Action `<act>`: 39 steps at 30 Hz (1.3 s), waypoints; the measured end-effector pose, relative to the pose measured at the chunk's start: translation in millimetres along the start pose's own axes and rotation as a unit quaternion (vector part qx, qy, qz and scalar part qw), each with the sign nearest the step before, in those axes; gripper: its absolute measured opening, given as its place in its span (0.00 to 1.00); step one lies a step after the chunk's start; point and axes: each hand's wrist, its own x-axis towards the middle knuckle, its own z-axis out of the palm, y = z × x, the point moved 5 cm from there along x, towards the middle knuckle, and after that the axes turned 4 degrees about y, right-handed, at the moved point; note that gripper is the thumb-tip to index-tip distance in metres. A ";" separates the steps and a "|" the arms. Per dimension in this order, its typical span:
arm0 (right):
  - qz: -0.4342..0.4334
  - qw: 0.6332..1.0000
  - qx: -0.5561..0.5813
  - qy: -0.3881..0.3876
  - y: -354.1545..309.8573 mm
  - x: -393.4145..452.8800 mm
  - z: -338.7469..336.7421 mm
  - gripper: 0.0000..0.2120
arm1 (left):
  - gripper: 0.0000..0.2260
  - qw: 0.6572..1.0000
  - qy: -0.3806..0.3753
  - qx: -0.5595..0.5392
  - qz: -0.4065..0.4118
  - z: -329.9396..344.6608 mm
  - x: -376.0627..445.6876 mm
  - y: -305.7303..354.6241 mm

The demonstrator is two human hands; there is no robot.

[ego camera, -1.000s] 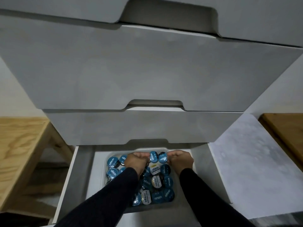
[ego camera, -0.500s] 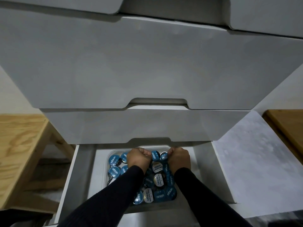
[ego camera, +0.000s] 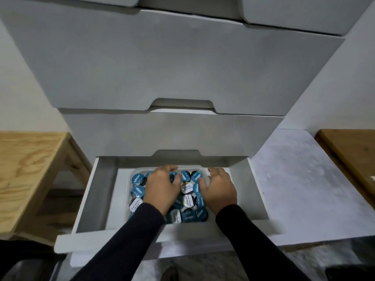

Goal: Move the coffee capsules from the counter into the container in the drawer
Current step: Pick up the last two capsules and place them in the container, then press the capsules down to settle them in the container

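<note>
The bottom white drawer (ego camera: 95,191) is pulled out. Inside it sits a clear plastic container (ego camera: 134,171) filled with several round coffee capsules (ego camera: 138,178), most with blue lids and a few with white lids. My left hand (ego camera: 162,188) lies palm down over the left middle of the capsules, fingers spread. My right hand (ego camera: 218,188) rests over the container's right side, fingers apart and touching the capsules near the rim. Neither hand holds a capsule that I can see. Both arms wear dark sleeves.
Two shut white drawers (ego camera: 174,63) overhang the open one. A wooden table (ego camera: 26,165) stands at the left and a wooden surface (ego camera: 349,151) at the right. A pale marbled floor (ego camera: 300,179) lies to the right of the drawer.
Both hands were clenched at the container's far edge; now their fingers are spread over the capsules. The view has tilted down and the drawer looks pulled further out.
</note>
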 end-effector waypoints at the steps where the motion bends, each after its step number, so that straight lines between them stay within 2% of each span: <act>1: 0.001 1.000 0.002 0.004 1.4 -8.7 -4.8 0.21 | 0.14 0.999 0.029 0.013 0.023 -10.0 -12.7 2.7; 7: -0.020 0.999 0.019 0.046 6.4 -79.3 -31.7 0.27 | 0.18 0.981 0.180 -0.007 0.070 -54.4 -103.2 -4.1; 11: -0.036 0.995 0.045 0.084 11.2 -127.7 -38.9 0.31 | 0.31 0.970 0.236 -0.032 0.042 -56.8 -159.3 -26.9; 16: 0.017 0.986 0.101 0.130 30.9 -183.3 -25.3 0.40 | 0.44 0.966 0.252 -0.052 -0.020 -33.1 -200.0 -76.9; 22: 0.133 0.965 0.177 0.142 61.2 -198.3 6.9 0.50 | 0.53 0.963 0.232 -0.077 -0.113 -11.5 -194.4 -125.5; 31: 0.211 0.929 0.250 0.171 82.9 -162.3 33.1 0.60 | 0.60 0.950 0.260 -0.140 -0.102 -12.6 -154.6 -132.8; 39: 0.207 0.905 0.295 0.225 85.4 -131.9 49.8 0.59 | 0.60 0.933 0.299 -0.189 -0.070 -0.7 -126.9 -139.5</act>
